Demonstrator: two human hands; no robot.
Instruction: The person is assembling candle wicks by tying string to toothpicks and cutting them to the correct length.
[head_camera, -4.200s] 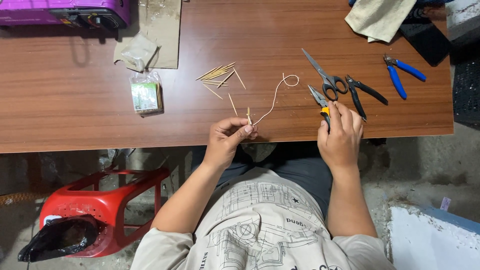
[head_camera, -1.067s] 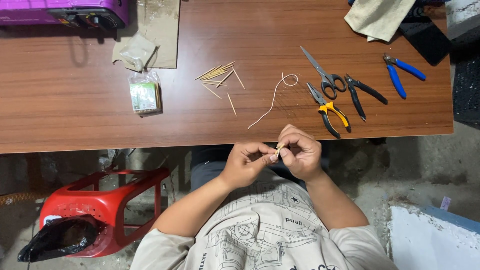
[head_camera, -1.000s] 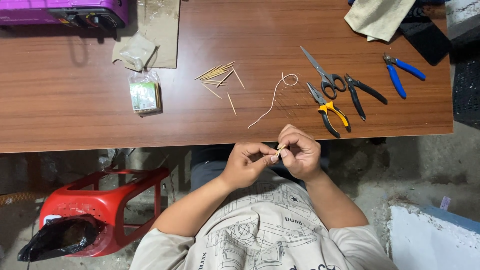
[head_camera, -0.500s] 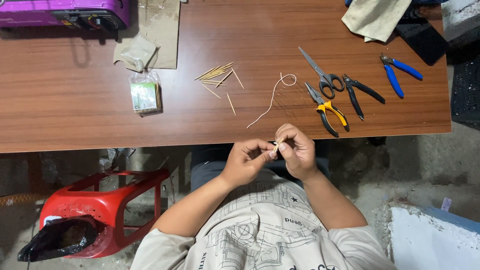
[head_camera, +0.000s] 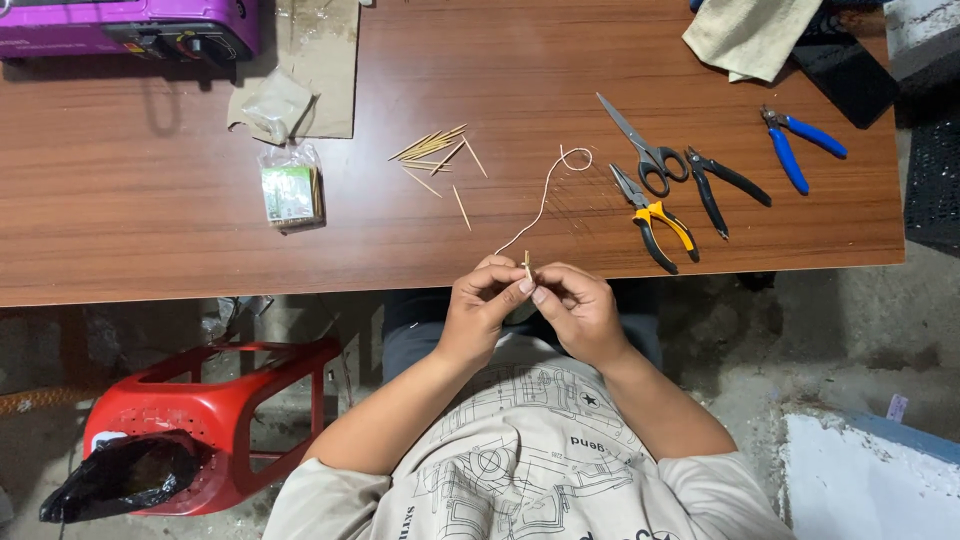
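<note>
Both hands meet at the near edge of the wooden table (head_camera: 200, 220), fingertips pressed together. The left hand (head_camera: 482, 308) and the right hand (head_camera: 575, 312) pinch a small bundle of toothpicks (head_camera: 527, 265) between them — it stands upright, its tip poking up just above the thumbs. Both grips are closed tight on it. A pale string (head_camera: 545, 195) runs from the bundle up across the table and ends in a small loop.

Beyond the string lies a loose heap of toothpicks (head_camera: 437, 148), with a few strays nearer the edge. To the left of that sits a clear packet (head_camera: 290, 188) and, behind it, a piece of brown cardboard (head_camera: 320, 65) with a crumpled bit of plastic on it. A purple appliance (head_camera: 130, 25) fills the far left corner.

To the right — all well clear of the hands — lie scissors (head_camera: 640, 145), yellow-handled pliers (head_camera: 655, 220), black-handled cutters (head_camera: 720, 185) and blue-handled pliers (head_camera: 800, 145). A beige cloth (head_camera: 750, 35) lies at the far edge. A red plastic stool (head_camera: 210, 410) stands below the table.
</note>
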